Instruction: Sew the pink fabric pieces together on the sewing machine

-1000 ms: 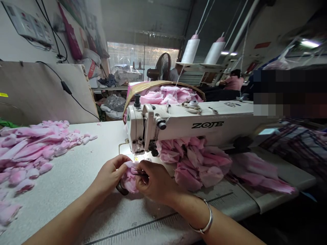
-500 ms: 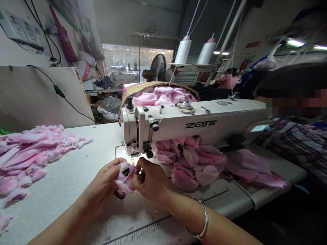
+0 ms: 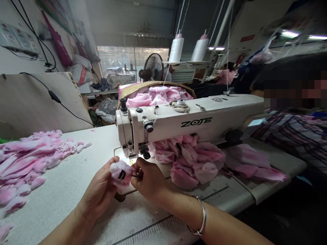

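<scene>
White, lightly speckled table (image 3: pixel 65 180) is the biggest thing going, so picture a clock over the middle of the view and it fills most of the dial's lower left. ZOJE sewing machine (image 3: pixel 163 127) next: its head sits near 9 and the arm runs across to 3. Someone in a plaid top (image 3: pixel 301 139) is over at 3, partly cut off by the edge. Big heap of pink cloth (image 3: pixel 25 160) between 8 and 9, and a crumpled pink bunch (image 3: pixel 196 166) between 4 and 5, tucked under the arm. Up at 12 there's a round-rimmed container (image 3: pixel 138 88) stuffed with more pink stuff.

Hands now. Right hand (image 3: pixel 150 178) is between 6 and 7, left hand (image 3: pixel 98 189) about 8, both just in front of the lit needle area. Two white thread cones (image 3: pixel 176 50) stand between 12 and 1, and a silver bangle (image 3: pixel 203 217) circles the right wrist at 5.

Smallest bits: the fluffy piece (image 3: pixel 118 169), pink and white, is at 8, with the left thumb and fingers pinching it. Right thumb and fingers are pressed together on a thin dark tool (image 3: pixel 137 174), tip right by the piece; too small to tell what kind. Tiniest is a black label (image 3: pixel 122 175) on the fluff, pale lettering, can't read it reliably.
</scene>
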Motion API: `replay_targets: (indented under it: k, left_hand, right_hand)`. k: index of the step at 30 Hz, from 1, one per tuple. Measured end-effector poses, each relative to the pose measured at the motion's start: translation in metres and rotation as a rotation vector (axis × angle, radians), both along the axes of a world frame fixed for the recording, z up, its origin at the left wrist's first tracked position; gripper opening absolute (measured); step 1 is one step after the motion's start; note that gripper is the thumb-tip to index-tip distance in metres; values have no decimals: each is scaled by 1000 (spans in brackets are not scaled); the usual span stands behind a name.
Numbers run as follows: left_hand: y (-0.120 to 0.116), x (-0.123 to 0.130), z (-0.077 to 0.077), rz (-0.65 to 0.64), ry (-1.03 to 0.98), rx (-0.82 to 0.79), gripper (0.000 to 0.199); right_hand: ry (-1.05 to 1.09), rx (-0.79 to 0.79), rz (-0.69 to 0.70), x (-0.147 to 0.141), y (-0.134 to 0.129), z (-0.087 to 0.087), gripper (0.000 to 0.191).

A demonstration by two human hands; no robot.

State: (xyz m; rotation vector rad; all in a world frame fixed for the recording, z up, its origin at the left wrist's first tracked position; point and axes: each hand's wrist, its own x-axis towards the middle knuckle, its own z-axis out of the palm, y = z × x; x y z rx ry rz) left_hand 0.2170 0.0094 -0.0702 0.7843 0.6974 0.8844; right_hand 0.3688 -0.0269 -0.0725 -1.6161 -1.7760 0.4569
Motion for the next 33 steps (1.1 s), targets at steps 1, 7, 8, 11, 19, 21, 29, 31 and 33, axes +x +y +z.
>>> replay_targets:
  k: [1, 7, 8, 11, 19, 21, 29, 31, 33]
  left_hand:
    - [0, 0, -1, 10, -6, -2, 18]
    - [0, 3, -4, 88, 5, -26, 18]
    - [-1, 3, -4, 86, 6, -21, 17]
    - [-2, 5, -4, 76, 3, -4, 17]
    - [-3, 4, -9, 22, -11, 14, 30]
    - [-4, 4, -8, -2, -33, 24, 35]
    - [-11, 6, -4, -129, -65, 86, 32]
    - [-11, 5, -4, -139, -61, 81, 30]
    - [-9, 3, -4, -148, -51, 73, 28]
  right_hand:
    - [25, 27, 9, 1, 0, -1, 14]
    - [280, 27, 48, 1, 0, -1, 17]
    - [351, 14, 59, 1, 0, -1, 15]
    - [553, 21, 98, 2, 2, -1, 17]
    - [755, -241, 187, 11, 4, -6, 10]
    - [825, -282, 214, 12, 4, -4, 7]
    - [989, -301, 341, 10, -1, 8, 12]
    - [973, -305, 344, 11, -1, 6, 13]
    - [963, -310, 347, 11, 0, 5, 12]
